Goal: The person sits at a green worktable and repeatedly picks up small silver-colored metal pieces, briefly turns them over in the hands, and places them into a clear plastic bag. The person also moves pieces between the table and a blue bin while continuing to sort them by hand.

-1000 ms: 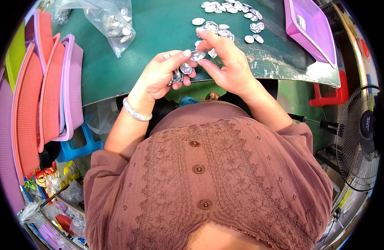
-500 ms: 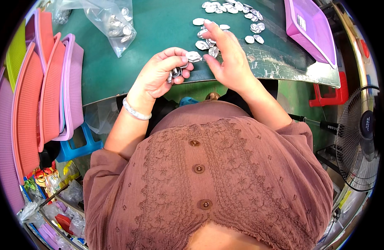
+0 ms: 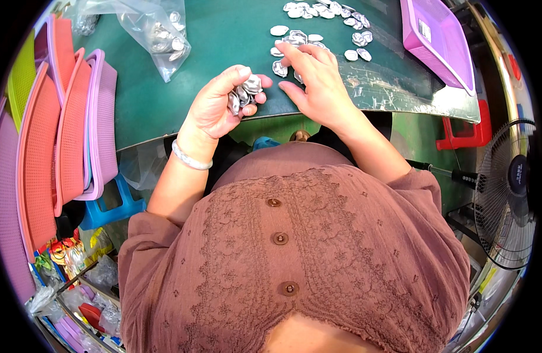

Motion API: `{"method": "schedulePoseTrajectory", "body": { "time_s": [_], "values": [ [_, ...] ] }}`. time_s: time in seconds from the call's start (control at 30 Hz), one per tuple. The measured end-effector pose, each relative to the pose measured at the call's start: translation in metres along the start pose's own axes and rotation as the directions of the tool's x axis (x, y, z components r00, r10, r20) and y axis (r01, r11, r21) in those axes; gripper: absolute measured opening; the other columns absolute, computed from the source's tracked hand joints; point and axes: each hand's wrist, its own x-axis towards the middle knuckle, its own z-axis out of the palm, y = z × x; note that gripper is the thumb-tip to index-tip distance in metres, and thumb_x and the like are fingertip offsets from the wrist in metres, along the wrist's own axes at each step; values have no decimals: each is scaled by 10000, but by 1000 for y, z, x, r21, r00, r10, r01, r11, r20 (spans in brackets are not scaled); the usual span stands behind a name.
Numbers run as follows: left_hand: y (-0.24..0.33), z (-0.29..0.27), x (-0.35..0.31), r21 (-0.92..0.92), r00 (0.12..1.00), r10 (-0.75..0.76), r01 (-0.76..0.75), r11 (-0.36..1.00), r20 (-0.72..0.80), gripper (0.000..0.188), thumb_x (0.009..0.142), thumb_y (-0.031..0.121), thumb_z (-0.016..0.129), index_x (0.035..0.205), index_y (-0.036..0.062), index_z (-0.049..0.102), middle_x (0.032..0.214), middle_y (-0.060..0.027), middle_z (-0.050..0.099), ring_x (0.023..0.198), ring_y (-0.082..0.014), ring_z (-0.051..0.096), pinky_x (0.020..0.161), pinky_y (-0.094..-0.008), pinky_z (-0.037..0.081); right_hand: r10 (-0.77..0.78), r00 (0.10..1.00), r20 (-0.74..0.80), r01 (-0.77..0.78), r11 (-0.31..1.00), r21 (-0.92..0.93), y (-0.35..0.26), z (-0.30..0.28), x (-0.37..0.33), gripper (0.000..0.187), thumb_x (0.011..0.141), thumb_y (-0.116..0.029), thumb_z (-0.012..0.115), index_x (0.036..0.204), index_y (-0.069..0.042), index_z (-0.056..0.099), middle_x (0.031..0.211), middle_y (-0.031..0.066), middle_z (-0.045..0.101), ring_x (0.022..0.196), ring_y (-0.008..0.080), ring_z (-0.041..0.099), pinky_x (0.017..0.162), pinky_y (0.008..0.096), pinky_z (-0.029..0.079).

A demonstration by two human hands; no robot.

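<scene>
In my left hand [image 3: 217,101], palm up with the fingers curled, lie several silvery oval pieces [image 3: 244,94] with a wavy, shiny surface. My right hand [image 3: 318,79] hovers over the table edge to the right, its fingers spread and thumb apart, with nothing seen between them. Just beyond and partly under its fingertips are loose silvery pieces [image 3: 280,69] on the green table [image 3: 230,35]. A larger scatter of the same pieces [image 3: 318,9] lies farther back. What they are exactly I cannot make out.
A clear plastic bag [image 3: 159,44] with more silvery pieces lies at the back left. A purple basket [image 3: 438,44] stands at the right table edge. Stacked coloured baskets [image 3: 42,141] rise on the left, above a blue stool [image 3: 115,203]. A black fan [image 3: 506,188] stands at the right.
The piece pinched at my left fingertips now rests with the others in the palm, and the left thumb has lifted. My right hand has shifted slightly left and down.
</scene>
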Motion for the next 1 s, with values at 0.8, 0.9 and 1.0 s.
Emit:
{"method": "schedulePoseTrajectory", "body": {
  "time_s": [0.8,0.9,1.0],
  "values": [
    [-7,26,1,377,988,79,-23,926,-132,146,848,201,605,904,75,556,759,-38,601,624,-101,572,481,-191,427,386,865,322,-446,293,846,-8,-7,8,503,817,38,540,1284,17,355,1010,110,566,859,129,575,785,245,465],
    [-6,24,1,381,988,67,-10,924,-138,138,856,204,592,896,76,559,743,-37,598,616,-103,566,472,-193,414,390,870,302,-438,329,837,-8,-6,8,498,810,58,509,1281,15,351,1036,123,533,856,126,566,794,251,465],
    [-5,22,1,343,987,65,-11,939,-147,137,865,205,575,896,73,559,735,-39,595,606,-107,561,465,-197,408,367,890,271,-400,343,850,-6,-5,7,507,803,57,516,1281,9,356,1040,120,534,862,124,564,806,254,460]
  ]
}}
